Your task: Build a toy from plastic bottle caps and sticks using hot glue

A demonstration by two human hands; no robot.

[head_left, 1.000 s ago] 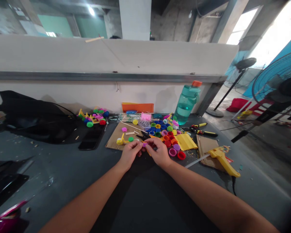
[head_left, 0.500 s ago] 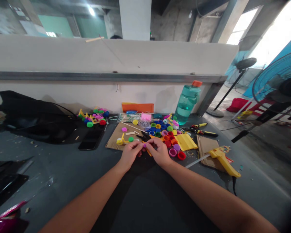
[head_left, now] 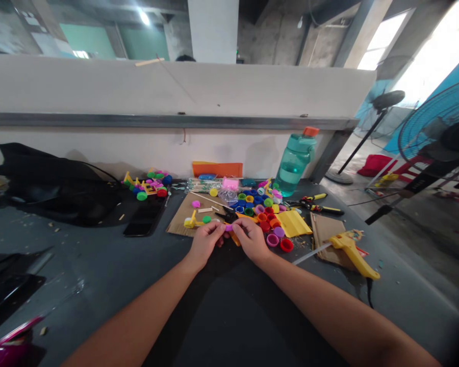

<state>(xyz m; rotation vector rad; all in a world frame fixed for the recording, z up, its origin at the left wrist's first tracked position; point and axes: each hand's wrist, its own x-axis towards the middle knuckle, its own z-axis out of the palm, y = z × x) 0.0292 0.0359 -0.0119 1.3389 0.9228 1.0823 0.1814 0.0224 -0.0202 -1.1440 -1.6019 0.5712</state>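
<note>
Above the grey table (head_left: 99, 265), left hand (head_left: 205, 242) and right hand (head_left: 250, 239) pinch a small pink piece (head_left: 228, 228) between their fingertips

Between my fingertips I pinch a small purple bottle cap (head_left: 228, 228), held just above the dark tabletop near the middle of the scene. An orange stick (head_left: 234, 238) runs from under it, slanting down toward me and to the right. Both are mostly hidden by my fingers, just near of the heap of coloured caps.
</note>
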